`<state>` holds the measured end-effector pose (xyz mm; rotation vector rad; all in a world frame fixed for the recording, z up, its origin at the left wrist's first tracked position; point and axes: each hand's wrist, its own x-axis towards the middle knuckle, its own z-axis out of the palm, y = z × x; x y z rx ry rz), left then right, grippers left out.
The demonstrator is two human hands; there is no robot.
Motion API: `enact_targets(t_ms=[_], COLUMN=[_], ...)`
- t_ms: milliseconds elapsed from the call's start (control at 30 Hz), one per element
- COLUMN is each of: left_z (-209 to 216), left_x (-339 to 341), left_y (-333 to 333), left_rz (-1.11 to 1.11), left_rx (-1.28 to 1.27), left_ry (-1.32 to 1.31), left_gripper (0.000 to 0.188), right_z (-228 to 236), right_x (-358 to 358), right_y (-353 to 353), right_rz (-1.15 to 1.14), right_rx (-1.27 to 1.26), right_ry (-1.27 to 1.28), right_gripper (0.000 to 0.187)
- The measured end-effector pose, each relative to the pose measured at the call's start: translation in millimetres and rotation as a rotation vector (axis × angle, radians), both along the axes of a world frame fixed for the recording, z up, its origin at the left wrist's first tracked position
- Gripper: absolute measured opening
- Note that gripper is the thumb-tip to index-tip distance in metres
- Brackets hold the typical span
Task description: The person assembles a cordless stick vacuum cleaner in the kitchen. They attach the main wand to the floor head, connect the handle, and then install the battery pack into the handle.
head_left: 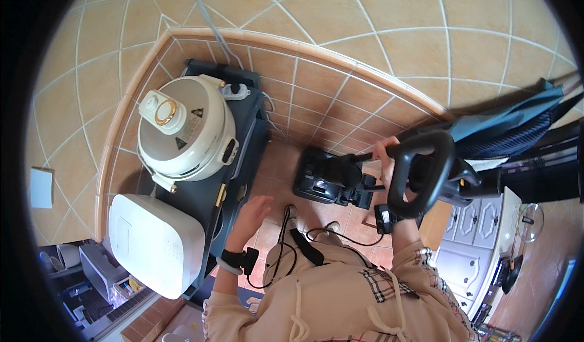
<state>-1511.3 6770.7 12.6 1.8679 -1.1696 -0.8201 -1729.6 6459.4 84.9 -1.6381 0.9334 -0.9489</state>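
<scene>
A black upright floor cleaner (342,173) with a large loop handle (441,150) leans toward me, its lower end down by the tiled floor. My right hand (386,159) is wrapped round its shaft, partly hidden behind the loop handle. My left hand (249,217) holds nothing, its fingers stretched out beside the dark cart (243,159). On that cart stand a cream pressure cooker (188,129) and a white box-shaped appliance (155,244).
A power strip (234,91) lies behind the cooker. Clothes (511,123) hang at the right wall, above white cabinets (471,244). Tiled walls enclose the far side. Black cables (350,237) run from my wrists across my body. At lower left stands a shelf with grey containers (97,269).
</scene>
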Motion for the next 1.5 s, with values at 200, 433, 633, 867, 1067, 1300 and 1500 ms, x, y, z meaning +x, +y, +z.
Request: enact_targets(t_ms=[200,433,633,867,1067,1300,1500], left_z=[1.9,1.1,-4.9,-8.4,-18.1,-19.3,-13.7], left_x=[7.6,16.2,27.8,41.0,44.0,34.7,25.9], left_y=[26.0,22.5,17.8,4.6,-3.3,-14.1,-13.0], left_rz=[0.076,0.1,0.066,0.04,0.033,-0.02,-0.008], left_rx=[0.03,0.056,0.092,0.095,0.107,0.12,0.109], left_ry=[0.039,0.088,0.091,0.103,0.095,0.094,0.059], left_gripper=[0.026,0.026,0.027,0.026,0.025,0.026,0.027], right_z=[-16.6,-11.0,-16.6,-13.4,-11.6,-1.3,1.0], right_x=[-10.1,2.5,2.6,6.5,12.6,13.3,9.7], right_y=[9.6,4.5,-10.5,-18.7,-26.7,-19.1,-11.6], right_rz=[-0.059,0.032,0.082,-0.036,-0.006,-0.018,-0.008], right_rx=[0.014,-0.04,-0.061,0.092,0.103,0.122,0.107], right_ry=[-0.108,-0.194,-0.197,-0.195,-0.206,-0.132,-0.089], right_gripper=[0.016,0.015,0.016,0.015,0.018,0.016,0.013])
